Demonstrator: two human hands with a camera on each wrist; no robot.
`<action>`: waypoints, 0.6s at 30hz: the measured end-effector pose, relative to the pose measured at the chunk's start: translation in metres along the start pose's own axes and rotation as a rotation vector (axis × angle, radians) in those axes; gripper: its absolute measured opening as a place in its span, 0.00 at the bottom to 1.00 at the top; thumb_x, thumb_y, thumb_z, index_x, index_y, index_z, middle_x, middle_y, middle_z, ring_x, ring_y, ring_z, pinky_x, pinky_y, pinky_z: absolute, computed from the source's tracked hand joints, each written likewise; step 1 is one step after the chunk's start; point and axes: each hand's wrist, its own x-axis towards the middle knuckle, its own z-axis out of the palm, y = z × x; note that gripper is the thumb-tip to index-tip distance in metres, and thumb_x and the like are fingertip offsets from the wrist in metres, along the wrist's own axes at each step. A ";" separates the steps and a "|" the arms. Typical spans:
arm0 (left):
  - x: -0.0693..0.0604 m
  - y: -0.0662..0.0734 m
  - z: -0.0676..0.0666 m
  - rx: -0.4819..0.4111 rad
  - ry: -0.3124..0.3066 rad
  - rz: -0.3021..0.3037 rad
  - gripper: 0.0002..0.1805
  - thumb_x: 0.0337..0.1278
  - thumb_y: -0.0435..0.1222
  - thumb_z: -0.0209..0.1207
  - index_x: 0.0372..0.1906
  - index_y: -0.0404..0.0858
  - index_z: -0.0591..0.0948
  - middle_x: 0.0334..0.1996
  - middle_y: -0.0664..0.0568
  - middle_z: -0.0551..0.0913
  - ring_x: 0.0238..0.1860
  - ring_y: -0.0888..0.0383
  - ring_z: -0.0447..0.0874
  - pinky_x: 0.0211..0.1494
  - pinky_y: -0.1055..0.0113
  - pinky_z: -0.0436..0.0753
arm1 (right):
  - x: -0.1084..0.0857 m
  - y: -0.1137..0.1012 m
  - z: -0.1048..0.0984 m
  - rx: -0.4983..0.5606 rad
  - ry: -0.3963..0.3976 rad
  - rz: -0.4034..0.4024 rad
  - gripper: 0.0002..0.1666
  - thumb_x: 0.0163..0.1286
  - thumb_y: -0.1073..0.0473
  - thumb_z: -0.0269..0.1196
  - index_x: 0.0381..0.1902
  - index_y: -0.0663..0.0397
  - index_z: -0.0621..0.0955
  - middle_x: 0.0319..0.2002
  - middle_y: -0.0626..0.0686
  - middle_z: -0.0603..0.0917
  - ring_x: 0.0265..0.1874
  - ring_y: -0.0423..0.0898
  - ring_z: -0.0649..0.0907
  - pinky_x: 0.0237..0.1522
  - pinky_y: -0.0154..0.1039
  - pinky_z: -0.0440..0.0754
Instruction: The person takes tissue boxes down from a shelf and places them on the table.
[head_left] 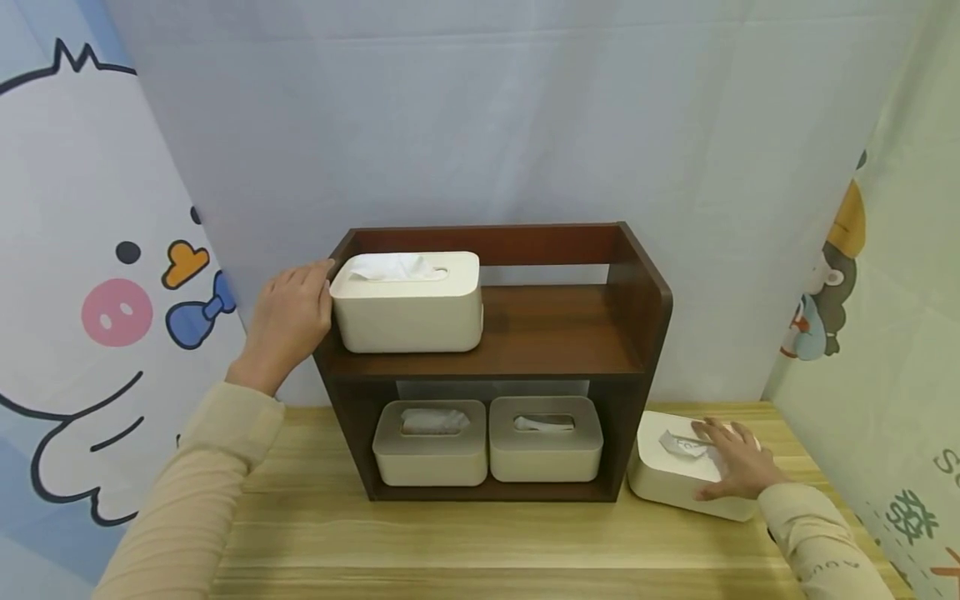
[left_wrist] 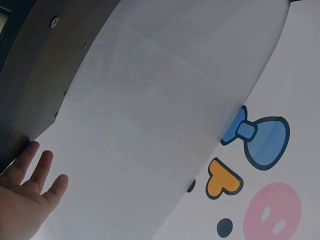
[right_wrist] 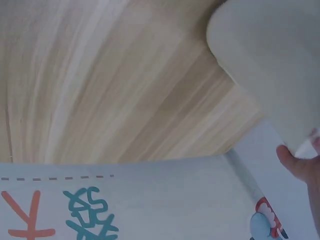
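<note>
My left hand (head_left: 294,321) touches the left side panel of a brown two-tier shelf (head_left: 562,362), beside a cream tissue box (head_left: 408,321) on the upper tier. In the left wrist view, the fingers of that hand (left_wrist: 30,195) are spread against the dark panel (left_wrist: 40,60). My right hand (head_left: 738,467) grips another cream tissue box (head_left: 671,475) on the table, thumb on its front side and fingers across its top. That box (right_wrist: 270,65) fills the upper right of the right wrist view, with part of the hand (right_wrist: 307,167) at its edge.
Two more tissue boxes (head_left: 431,462) (head_left: 546,458) stand side by side on the lower tier. The shelf stands on a light wooden table (head_left: 450,550), with a pale cloth (head_left: 525,125) behind it. Printed cartoon panels (head_left: 67,250) (head_left: 885,375) flank the table.
</note>
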 end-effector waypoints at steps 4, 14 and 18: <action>0.000 0.000 0.000 -0.011 -0.005 -0.003 0.20 0.66 0.34 0.40 0.58 0.32 0.71 0.53 0.35 0.76 0.54 0.37 0.71 0.57 0.42 0.68 | 0.004 0.004 -0.007 0.029 -0.060 -0.036 0.64 0.31 0.45 0.77 0.65 0.57 0.60 0.64 0.71 0.57 0.58 0.79 0.55 0.38 0.79 0.62; -0.001 0.002 -0.001 -0.023 -0.028 -0.008 0.20 0.67 0.34 0.39 0.59 0.32 0.70 0.54 0.35 0.75 0.55 0.36 0.70 0.59 0.42 0.67 | 0.008 0.002 -0.014 0.034 -0.030 0.042 0.63 0.31 0.54 0.77 0.64 0.69 0.58 0.62 0.77 0.57 0.58 0.77 0.56 0.42 0.75 0.64; 0.000 0.002 -0.001 -0.030 -0.015 -0.007 0.20 0.66 0.33 0.39 0.58 0.31 0.70 0.54 0.34 0.75 0.54 0.36 0.71 0.58 0.41 0.67 | 0.010 0.000 -0.015 0.022 -0.019 0.077 0.63 0.33 0.53 0.77 0.63 0.71 0.57 0.62 0.79 0.55 0.57 0.77 0.57 0.42 0.74 0.65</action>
